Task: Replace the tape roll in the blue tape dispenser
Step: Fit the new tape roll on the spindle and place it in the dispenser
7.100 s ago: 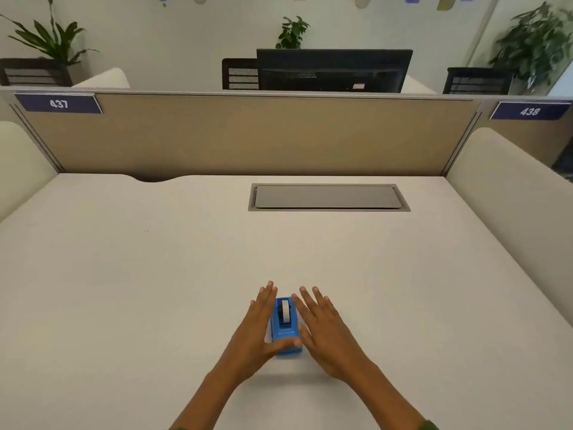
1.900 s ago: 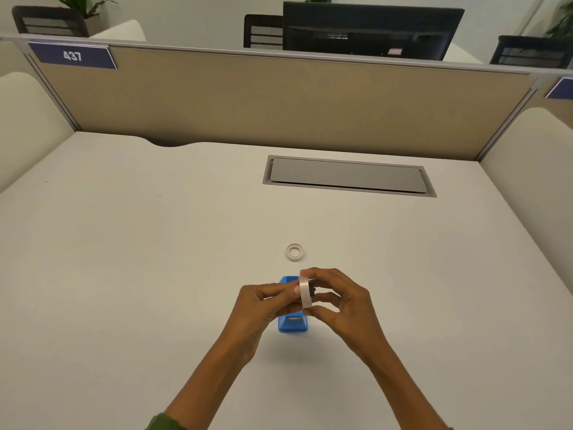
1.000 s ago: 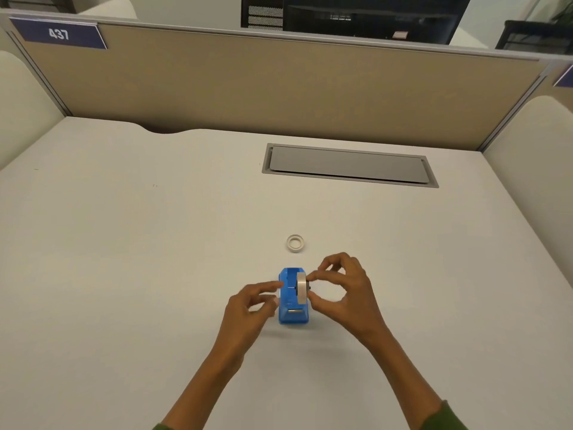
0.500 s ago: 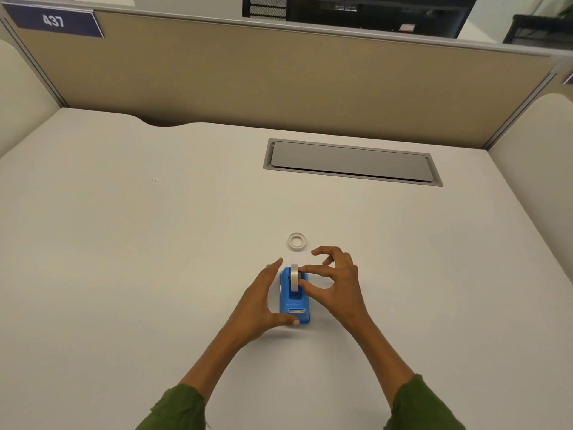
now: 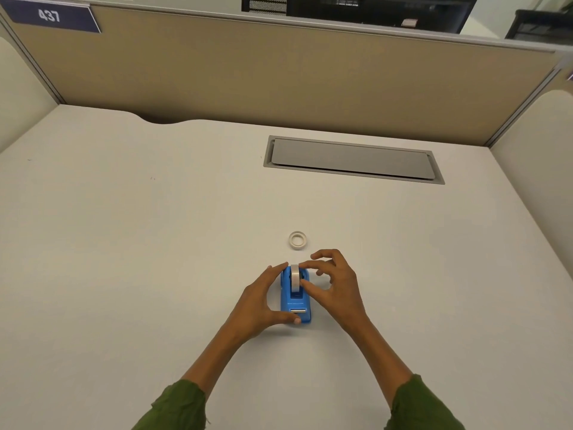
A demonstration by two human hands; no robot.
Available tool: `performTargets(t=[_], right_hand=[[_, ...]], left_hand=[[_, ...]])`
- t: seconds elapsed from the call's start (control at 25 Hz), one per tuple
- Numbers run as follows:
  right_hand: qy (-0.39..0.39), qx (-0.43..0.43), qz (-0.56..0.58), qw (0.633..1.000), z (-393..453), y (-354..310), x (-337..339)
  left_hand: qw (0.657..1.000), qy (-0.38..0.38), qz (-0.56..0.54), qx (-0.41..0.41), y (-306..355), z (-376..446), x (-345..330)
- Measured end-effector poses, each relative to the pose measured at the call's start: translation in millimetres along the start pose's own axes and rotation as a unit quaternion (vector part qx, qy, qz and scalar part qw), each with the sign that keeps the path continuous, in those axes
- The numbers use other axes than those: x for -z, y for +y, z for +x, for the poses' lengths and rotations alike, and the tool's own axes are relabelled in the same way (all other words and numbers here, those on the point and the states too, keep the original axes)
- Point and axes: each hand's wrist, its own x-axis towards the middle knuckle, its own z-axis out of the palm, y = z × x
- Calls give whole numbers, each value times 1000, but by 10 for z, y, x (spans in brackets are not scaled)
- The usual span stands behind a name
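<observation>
The blue tape dispenser (image 5: 296, 301) stands on the white desk (image 5: 155, 274), cutter end toward me. A whitish tape roll (image 5: 294, 278) sits upright in its slot. My left hand (image 5: 259, 301) grips the dispenser's left side, thumb at the front corner and fingertips at the back. My right hand (image 5: 333, 285) is at the right side, thumb and forefinger touching the roll, the other fingers spread. A small empty tape ring (image 5: 298, 240) lies flat on the desk just beyond the dispenser.
A grey cable hatch (image 5: 353, 159) is set into the desk further back. A tan partition (image 5: 279, 72) closes the far edge, with padded side panels left and right. A sign reading 437 (image 5: 49, 16) hangs at top left.
The roll went from my fingers above the dispenser down into its slot. My left hand closed on the dispenser's side. The old ring stays where it was laid.
</observation>
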Motion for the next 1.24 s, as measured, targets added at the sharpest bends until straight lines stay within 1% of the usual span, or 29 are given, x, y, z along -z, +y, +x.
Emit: performTargets(t=[0.12, 0.4, 0.56, 0.64, 0.72, 0.8, 0.96, 1.12, 1.24], right_hand=[[-3, 0, 14, 1000, -7, -33, -22], [-20, 5, 8, 1000, 12, -3, -28], [21, -18, 57, 998, -36, -22, 36], [42, -25, 62, 997, -62, -13, 79], [48, -22, 62, 997, -71, -5, 117], [28, -3, 53, 998, -74, -14, 127], [-50, 57, -28, 997, -80, -20, 42], [-96, 31, -67, 993, -33, -32, -5], [-100, 23, -70, 992, 23, -12, -1]], left_hand=[[1000, 2, -6, -4, -4, -4, -5], [1000, -1, -5, -3, -4, -4, -9], [1000, -5, -6, -6, -23, -6, -3], [1000, -9, 2, -2, -32, -1, -4], [1000, -12, 7, 2, -35, 7, -9], [1000, -15, 7, 1, -28, 1, -7], [1000, -12, -23, -13, -11, -36, 15], [999, -5, -35, -19, 40, -57, 37], [999, 6, -41, -10, 38, -52, 60]])
